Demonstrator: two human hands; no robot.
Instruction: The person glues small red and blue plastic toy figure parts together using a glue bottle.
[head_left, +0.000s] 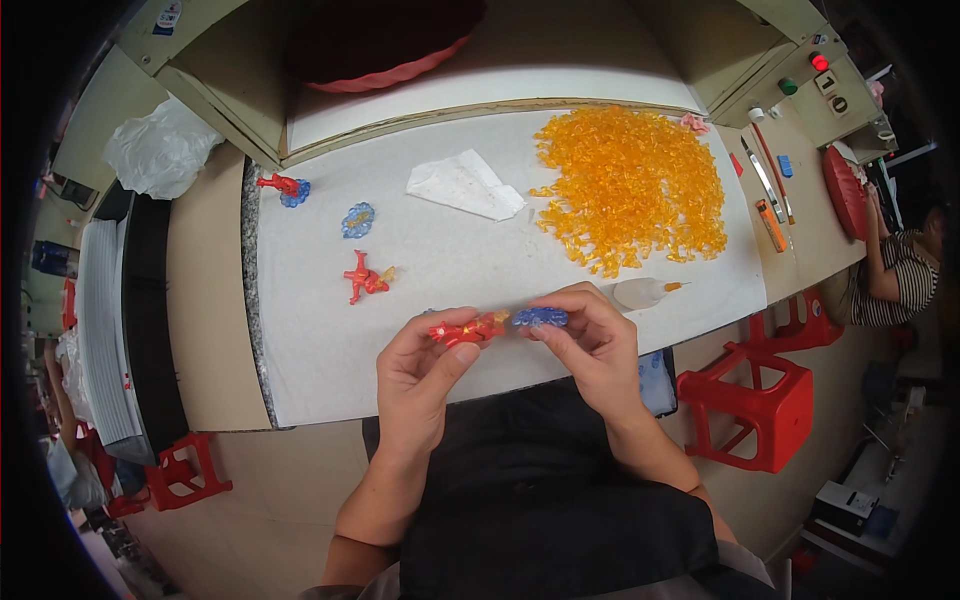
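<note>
Your left hand [422, 365] pinches a red figure [462, 331], right hand [603, 345] a blue piece [540, 316]; numbered tag [827, 81], two o'clock; bottle [638, 293], three.

I could not see the whole red figure [462, 330], because the left hand [422, 370] partly covered it; the right hand [600, 345] hid part of the blue piece [540, 316]. Below the front edge of the bench [208, 300], a blue thing [656, 384] was partly hidden. Beyond the far edge, my view cut off the red basin [392, 72]. The orange pieces [635, 180], toward the right edge, were too small to distinguish singly.
</note>
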